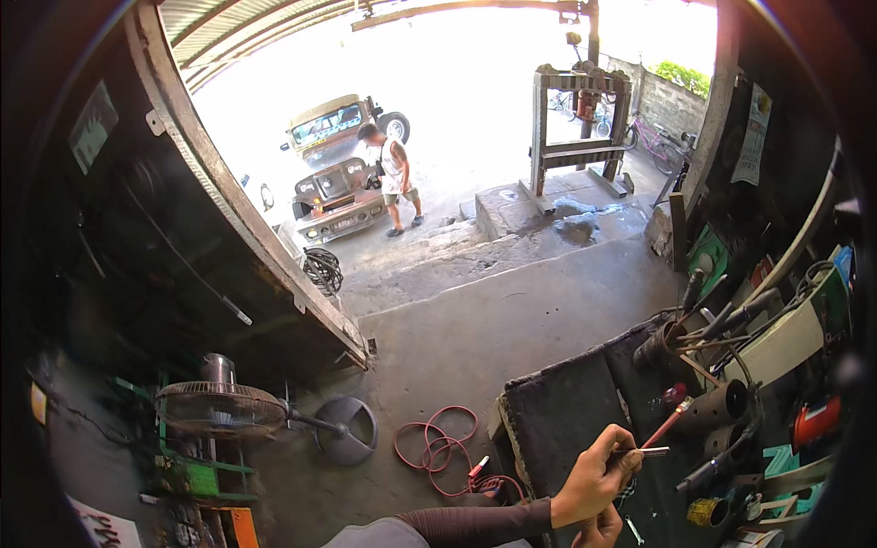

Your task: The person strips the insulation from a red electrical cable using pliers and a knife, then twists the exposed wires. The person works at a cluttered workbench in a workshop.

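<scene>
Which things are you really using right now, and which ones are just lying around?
Seem to be in use:
- thin metal piece, held in the left hand
- maybe the red stick next to it; I can't tell if it's held

Just about:
- red cord on the floor
- fan
- black coil near the doorway

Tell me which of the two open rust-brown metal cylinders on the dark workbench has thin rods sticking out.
The upper cylinder in view: thin rods poke from its mouth; the lower cylinder shows only a dark opening.
</scene>
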Tool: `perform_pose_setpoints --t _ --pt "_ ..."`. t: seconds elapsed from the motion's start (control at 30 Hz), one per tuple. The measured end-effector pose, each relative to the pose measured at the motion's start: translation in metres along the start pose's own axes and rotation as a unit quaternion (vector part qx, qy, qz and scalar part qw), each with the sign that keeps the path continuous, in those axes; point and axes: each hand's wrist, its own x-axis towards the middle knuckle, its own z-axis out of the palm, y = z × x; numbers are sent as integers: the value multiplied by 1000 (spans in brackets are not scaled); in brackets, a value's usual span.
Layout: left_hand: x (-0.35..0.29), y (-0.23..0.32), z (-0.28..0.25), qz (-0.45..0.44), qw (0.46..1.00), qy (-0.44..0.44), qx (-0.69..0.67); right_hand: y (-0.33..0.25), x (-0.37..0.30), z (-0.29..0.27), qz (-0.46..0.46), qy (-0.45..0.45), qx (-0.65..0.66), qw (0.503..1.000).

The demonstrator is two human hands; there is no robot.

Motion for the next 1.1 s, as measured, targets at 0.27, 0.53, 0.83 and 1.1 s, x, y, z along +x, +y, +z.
perform_pose_setpoints --t 0.27,0.53,0.83,1.1 --pt "-13 -59 -32 -17 987 65 148 -35 -16 -1 -36 142 -147 978" --pt "8 -165 -82 -27 924 131 357 28 17 -32 -35 149 -42 987" --pt "-4 -210 -53 -46 911 -43 407 43 52 -54 -28 171 -32 984" --pt "-23 -197 -86 -59 920 -13 388 88 80 -64 24 163 -63 984"
